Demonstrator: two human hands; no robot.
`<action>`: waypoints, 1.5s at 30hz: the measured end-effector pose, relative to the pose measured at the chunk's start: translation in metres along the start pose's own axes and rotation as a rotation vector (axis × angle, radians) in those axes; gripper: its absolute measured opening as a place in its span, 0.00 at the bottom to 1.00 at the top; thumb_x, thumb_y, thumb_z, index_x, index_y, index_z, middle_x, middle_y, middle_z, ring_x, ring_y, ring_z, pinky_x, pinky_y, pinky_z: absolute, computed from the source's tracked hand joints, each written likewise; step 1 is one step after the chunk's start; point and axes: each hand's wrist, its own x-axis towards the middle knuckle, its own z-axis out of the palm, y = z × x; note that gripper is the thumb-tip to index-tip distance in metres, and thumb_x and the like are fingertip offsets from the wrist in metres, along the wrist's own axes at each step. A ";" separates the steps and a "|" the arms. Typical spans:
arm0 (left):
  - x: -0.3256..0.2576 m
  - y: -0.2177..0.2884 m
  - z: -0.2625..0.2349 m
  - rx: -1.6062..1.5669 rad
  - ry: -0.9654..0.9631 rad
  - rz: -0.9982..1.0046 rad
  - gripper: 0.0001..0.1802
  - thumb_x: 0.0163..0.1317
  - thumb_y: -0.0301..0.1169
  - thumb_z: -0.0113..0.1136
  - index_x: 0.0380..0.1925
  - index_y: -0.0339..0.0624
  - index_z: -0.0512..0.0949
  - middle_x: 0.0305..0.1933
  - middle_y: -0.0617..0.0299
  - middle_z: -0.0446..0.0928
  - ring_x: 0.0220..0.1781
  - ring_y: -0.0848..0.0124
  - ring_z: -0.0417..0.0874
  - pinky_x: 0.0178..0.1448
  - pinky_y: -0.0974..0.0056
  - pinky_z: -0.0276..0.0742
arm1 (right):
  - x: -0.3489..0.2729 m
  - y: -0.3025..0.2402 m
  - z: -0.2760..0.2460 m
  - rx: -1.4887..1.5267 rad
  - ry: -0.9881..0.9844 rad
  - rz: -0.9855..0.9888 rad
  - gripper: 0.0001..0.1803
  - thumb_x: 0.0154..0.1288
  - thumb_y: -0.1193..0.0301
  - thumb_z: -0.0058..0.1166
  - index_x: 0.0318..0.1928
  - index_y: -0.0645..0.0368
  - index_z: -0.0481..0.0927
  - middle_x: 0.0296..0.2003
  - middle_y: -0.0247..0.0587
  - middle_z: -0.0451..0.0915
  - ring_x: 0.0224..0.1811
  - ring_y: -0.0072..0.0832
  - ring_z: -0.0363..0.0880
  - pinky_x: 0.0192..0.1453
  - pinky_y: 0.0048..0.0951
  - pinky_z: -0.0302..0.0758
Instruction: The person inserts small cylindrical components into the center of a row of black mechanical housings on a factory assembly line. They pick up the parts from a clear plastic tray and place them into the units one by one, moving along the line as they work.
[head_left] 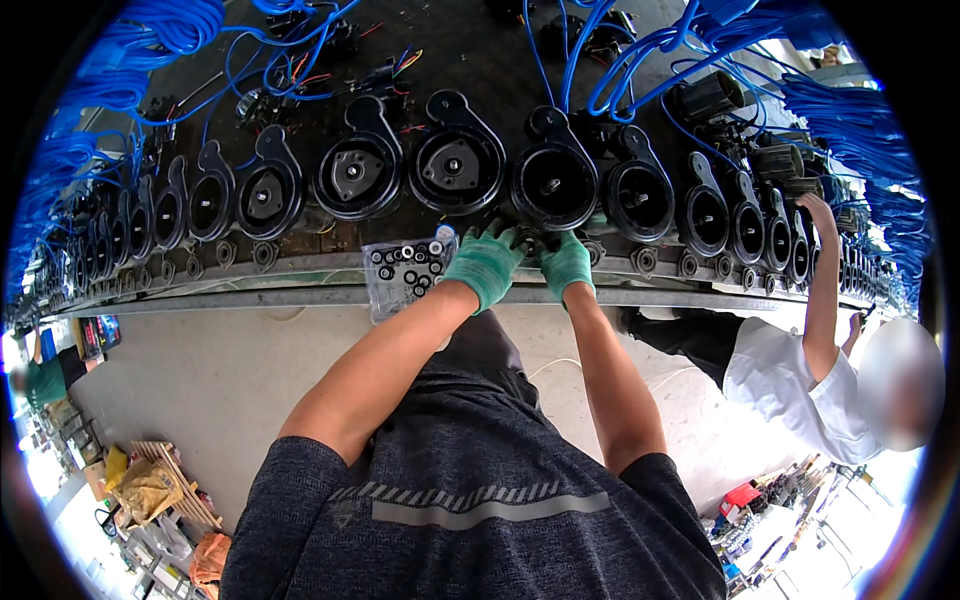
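Green-gloved left hand (485, 265) and right hand (566, 264) flank a small, dark, round metal part (529, 242) at the table (440, 55) edge, below a black round housing (553, 183); whether they grasp it, I cannot tell.

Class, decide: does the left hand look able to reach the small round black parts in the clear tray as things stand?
Probably yes: the left hand is right beside the clear tray, and nothing seems to cover the small round black parts.
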 end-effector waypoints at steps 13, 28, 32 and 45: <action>0.008 0.010 -0.004 0.127 -0.027 -0.016 0.23 0.63 0.36 0.60 0.59 0.55 0.81 0.67 0.59 0.74 0.73 0.53 0.69 0.74 0.30 0.59 | 0.006 0.005 0.002 -0.349 0.060 -0.021 0.26 0.62 0.63 0.66 0.58 0.60 0.77 0.49 0.61 0.84 0.55 0.57 0.82 0.57 0.49 0.79; -0.074 -0.061 -0.050 -0.390 0.344 -0.075 0.27 0.62 0.33 0.62 0.63 0.41 0.76 0.65 0.43 0.77 0.70 0.45 0.72 0.74 0.48 0.68 | -0.090 -0.077 -0.028 0.227 -0.161 0.108 0.13 0.65 0.77 0.65 0.49 0.66 0.82 0.40 0.39 0.86 0.41 0.23 0.81 0.49 0.25 0.79; -0.145 -0.108 -0.031 -0.295 0.501 -0.459 0.26 0.62 0.32 0.64 0.60 0.38 0.76 0.62 0.40 0.77 0.65 0.43 0.74 0.70 0.45 0.71 | -0.108 -0.121 -0.063 0.297 0.094 -0.311 0.15 0.62 0.81 0.66 0.48 0.59 0.79 0.40 0.34 0.80 0.40 0.23 0.79 0.49 0.27 0.78; -0.137 -0.104 0.028 -0.736 0.360 -0.575 0.29 0.65 0.33 0.64 0.65 0.35 0.72 0.63 0.41 0.73 0.63 0.45 0.76 0.68 0.51 0.71 | -0.043 -0.157 -0.050 -0.669 0.331 -0.770 0.11 0.61 0.77 0.62 0.45 0.57 0.81 0.48 0.44 0.82 0.51 0.48 0.79 0.57 0.45 0.78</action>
